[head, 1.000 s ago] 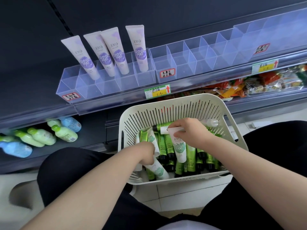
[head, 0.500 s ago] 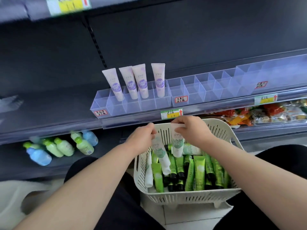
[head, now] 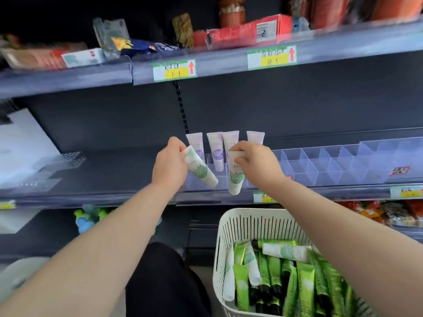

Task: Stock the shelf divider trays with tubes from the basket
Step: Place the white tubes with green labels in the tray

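Step in hand: insertion of two tubes into the divider tray (head: 332, 167) on the middle shelf (head: 320, 191).

Current state:
- The left hand (head: 170, 167) has its fingers curled round a white tube with a green emblem (head: 202, 172). This tube is tilted, cap end down and to the right.
- The right hand (head: 259, 167) pinches the crimped end of a second white tube (head: 235, 179) between fingers and thumb. This tube hangs nearly upright, cap down, in front of the tray's front wall.
- Both tubes are just in front of four purple tubes (head: 216, 149) that stand in the tray's left compartments. Which compartment each tube is aimed at cannot be told.
- The basket (head: 249, 219) at lower right holds many more green tubes.

Recommended procedure: bring the left tube upright before lowering it. Enter each compartment cap first, one tube per cell. Keep clear of the purple tubes, which probably tip easily. Release only once the cap is seated on the tray floor.
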A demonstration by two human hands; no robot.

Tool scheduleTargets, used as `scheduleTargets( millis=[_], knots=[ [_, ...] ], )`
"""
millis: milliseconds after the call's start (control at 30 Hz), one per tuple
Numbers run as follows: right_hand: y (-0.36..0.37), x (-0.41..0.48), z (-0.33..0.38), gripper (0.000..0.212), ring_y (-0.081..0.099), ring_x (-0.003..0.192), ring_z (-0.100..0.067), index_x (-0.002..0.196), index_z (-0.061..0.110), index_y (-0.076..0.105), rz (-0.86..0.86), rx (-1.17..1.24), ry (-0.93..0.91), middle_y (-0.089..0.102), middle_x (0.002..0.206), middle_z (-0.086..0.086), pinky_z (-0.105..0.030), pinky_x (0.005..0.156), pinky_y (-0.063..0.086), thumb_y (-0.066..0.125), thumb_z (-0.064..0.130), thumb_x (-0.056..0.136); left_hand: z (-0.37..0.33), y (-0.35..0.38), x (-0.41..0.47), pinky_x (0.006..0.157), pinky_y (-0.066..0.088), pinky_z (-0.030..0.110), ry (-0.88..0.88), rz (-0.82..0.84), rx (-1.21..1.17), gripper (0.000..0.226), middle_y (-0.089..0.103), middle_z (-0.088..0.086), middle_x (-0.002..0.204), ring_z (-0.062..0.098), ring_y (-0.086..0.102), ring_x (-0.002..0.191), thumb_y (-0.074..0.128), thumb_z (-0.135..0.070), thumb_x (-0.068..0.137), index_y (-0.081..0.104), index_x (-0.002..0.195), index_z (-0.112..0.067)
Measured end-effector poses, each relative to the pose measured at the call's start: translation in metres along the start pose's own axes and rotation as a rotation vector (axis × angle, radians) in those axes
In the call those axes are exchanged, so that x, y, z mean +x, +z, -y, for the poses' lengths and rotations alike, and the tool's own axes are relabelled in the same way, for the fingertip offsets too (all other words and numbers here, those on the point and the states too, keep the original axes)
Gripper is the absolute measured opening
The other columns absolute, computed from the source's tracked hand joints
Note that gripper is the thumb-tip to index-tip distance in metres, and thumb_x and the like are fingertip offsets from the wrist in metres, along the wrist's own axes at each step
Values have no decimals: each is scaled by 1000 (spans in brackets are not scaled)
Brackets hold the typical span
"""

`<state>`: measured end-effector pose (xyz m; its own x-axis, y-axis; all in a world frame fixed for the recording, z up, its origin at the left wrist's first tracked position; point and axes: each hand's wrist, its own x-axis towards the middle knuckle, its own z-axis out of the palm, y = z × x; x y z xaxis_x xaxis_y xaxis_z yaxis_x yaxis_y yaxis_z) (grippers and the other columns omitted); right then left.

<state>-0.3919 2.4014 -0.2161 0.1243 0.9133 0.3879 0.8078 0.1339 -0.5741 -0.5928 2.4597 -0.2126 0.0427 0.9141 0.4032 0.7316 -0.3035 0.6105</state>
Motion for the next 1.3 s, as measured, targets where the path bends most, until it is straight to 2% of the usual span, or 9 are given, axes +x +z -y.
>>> scheduleTargets(
  millis=[67, 233, 433, 600, 800, 1000, 1133, 1233, 1300],
  knots=[
    [6, 18, 13, 33, 52, 86, -20, 109, 23, 63, -22, 9, -25, 65, 104, -1, -28, 63, 36, 47, 5, 86, 5, -11, 14, 49, 37, 30, 0, -67, 23, 7, 54, 0, 80, 19, 50, 66, 41, -15, 91, 45, 88, -20],
    [26, 61, 40, 34, 54, 89, -19, 106, 24, 63, -19, 41, -57, 64, 100, 0, -31, 65, 43, 44, 4, 85, 21, -27, 52, 49, 33, 30, -39, -152, 77, 10, 50, 0, 80, 19, 49, 66, 36, -12, 90, 44, 93, -17],
    [50, 95, 56, 34, 56, 90, -20, 107, 20, 63, 44, 59, -91, 64, 101, -1, -42, 72, 52, 42, 3, 85, 42, -20, 87, 47, 29, 30, -23, -97, 175, 15, 48, 1, 79, 16, 46, 63, 33, -5, 87, 42, 93, -16],
    [65, 110, 53, 31, 55, 90, -19, 109, 22, 62, 47, 16, -73, 63, 101, 0, -38, 70, 51, 45, 6, 88, 50, -3, 112, 44, 27, 28, 21, -33, 241, 16, 49, 2, 76, 14, 45, 60, 34, -3, 84, 39, 92, -16],
    [81, 115, 39, 28, 55, 91, -21, 107, 22, 63, 95, -20, -86, 65, 103, 0, -34, 69, 49, 48, 8, 88, 61, 22, 129, 47, 33, 30, 17, 118, 311, 17, 55, 8, 80, 22, 50, 64, 35, -2, 81, 40, 89, -15],
    [92, 120, 30, 29, 54, 80, -19, 108, 24, 63, 119, -33, -74, 64, 104, -1, -30, 61, 42, 48, 8, 89, 71, 32, 142, 46, 33, 30, 19, 143, 331, 20, 55, 6, 79, 18, 49, 62, 40, 3, 82, 43, 90, -15],
    [97, 121, 30, 27, 55, 91, -21, 110, 24, 62, 95, -35, -59, 63, 107, -1, -36, 71, 50, 49, 10, 90, 72, 29, 145, 45, 29, 30, 44, 89, 306, 14, 53, 3, 76, 15, 47, 60, 41, -3, 88, 41, 91, -17],
    [101, 123, 36, 25, 50, 97, -19, 111, 24, 59, 27, -27, -79, 61, 105, 1, -35, 72, 47, 49, 12, 91, 69, 20, 142, 44, 23, 28, 78, -9, 277, 19, 49, 1, 76, 13, 44, 60, 41, -3, 87, 38, 93, -20],
    [102, 124, 43, 25, 47, 98, -18, 111, 23, 58, -14, -15, -98, 60, 104, 1, -35, 70, 45, 48, 11, 91, 66, 11, 140, 45, 21, 27, 99, -52, 257, 25, 49, 2, 80, 18, 44, 64, 40, 1, 84, 36, 94, -21]
  ],
)
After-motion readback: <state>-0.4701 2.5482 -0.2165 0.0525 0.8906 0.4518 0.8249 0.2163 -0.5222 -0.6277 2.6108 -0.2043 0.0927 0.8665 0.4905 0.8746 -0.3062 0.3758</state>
